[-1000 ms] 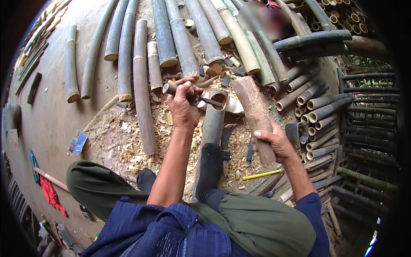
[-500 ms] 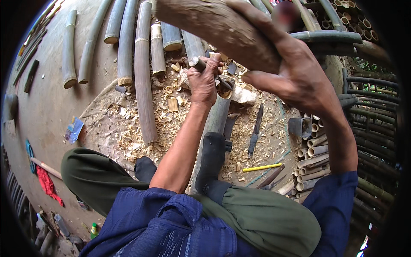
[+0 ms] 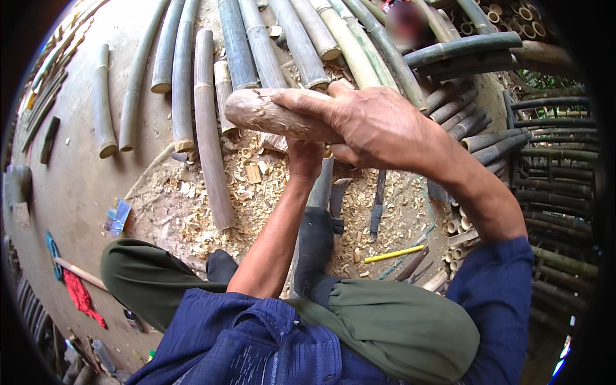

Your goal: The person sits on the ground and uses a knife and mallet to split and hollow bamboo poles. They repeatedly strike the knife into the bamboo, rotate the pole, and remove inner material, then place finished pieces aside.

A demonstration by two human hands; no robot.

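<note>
My right hand (image 3: 385, 125) is closed round a thick, rough wooden mallet (image 3: 276, 117), which lies across the view just above my left hand (image 3: 305, 160). The mallet hides my left fingers and the chisel whose short round handle they gripped half a second ago. Under them a bamboo pole (image 3: 323, 185) runs toward me, its cut end mostly covered by my hands and the mallet. My sock-covered foot (image 3: 316, 240) rests against the pole.
Pale wood chips (image 3: 212, 192) cover the floor around the pole. A knife with a wrapped handle (image 3: 377, 212) and a yellow stick (image 3: 393, 254) lie to the right. Bamboo poles (image 3: 205, 128) lie ahead; short cut tubes (image 3: 457, 253) are stacked at the right.
The mallet has come down from high up to just over my left hand, now covering the chisel handle and the pole's end. The view has shifted slightly.
</note>
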